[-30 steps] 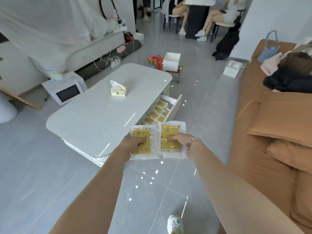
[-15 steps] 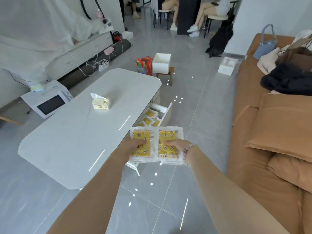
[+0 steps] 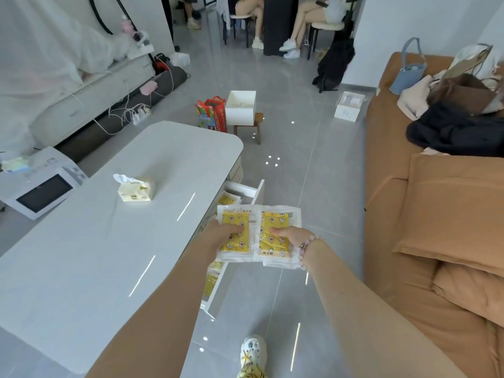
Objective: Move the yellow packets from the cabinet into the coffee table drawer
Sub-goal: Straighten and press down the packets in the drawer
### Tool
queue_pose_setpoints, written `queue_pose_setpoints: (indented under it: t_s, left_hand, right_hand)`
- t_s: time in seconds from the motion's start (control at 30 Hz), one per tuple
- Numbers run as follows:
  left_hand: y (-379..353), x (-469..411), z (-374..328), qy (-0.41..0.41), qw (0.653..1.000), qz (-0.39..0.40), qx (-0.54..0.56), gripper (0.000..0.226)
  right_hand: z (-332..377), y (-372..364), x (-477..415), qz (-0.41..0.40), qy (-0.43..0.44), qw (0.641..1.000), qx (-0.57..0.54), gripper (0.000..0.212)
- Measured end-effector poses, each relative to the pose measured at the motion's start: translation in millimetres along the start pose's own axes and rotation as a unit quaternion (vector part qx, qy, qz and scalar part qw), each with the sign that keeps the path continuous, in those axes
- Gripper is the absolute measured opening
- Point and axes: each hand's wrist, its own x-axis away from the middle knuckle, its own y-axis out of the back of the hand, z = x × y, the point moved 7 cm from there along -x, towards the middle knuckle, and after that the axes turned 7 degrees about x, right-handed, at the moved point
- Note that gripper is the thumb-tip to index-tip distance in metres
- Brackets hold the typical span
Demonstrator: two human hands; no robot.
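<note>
With the person now nearer, the left hand point(image 3: 223, 231) grips the left yellow packet point(image 3: 231, 218) and the right hand point(image 3: 290, 236) the right yellow packet point(image 3: 275, 221), both just above the counter's point(image 3: 109, 241) open drawer point(image 3: 258, 190), so dropping them in likely comes next.

Your left hand point(image 3: 226, 231) and right hand point(image 3: 289, 236) hang over the open drawer point(image 3: 245, 189), which juts from the tabletop's point(image 3: 109, 241) right long edge into the floor point(image 3: 313, 186) aisle. The tabletop overhangs the drawer's inner side, so it opens upward only along its outer strip. Stored packets point(image 3: 227, 199) cover its far end. The yellow packets point(image 3: 268, 227) you grip hide its middle. Between the drawer front and the sofa point(image 3: 387, 214) the floor lies bare. A tissue pack point(image 3: 135, 190) sits mid-tabletop, well apart from that edge. Past the tabletop's far right corner, a stool point(image 3: 249, 126) bearing a white box point(image 3: 241, 107) stands in the aisle.
</note>
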Motion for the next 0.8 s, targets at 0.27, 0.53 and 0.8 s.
queue_pose_setpoints:
  t_s: [0.27, 0.53, 0.8]
  left_hand:
    - [3.3, -78.9, -60.9, 0.001, 1.000, 0.026, 0.008, 0.010]
    - [-5.2, -145.0, -114.7, 0.003, 0.999, 0.033, -0.017, 0.011]
    - [-29.5, -195.7, -138.8, 0.007, 1.000, 0.022, 0.001, 0.008]
  right_hand:
    - [63.3, 25.7, -55.7, -0.022, -0.032, 0.999, 0.008, 0.069]
    - [116.3, 55.3, -95.2, -0.033, -0.042, 0.999, 0.008, 0.078]
    - [147.5, 96.2, -153.3, -0.027, -0.018, 0.999, 0.034, 0.075]
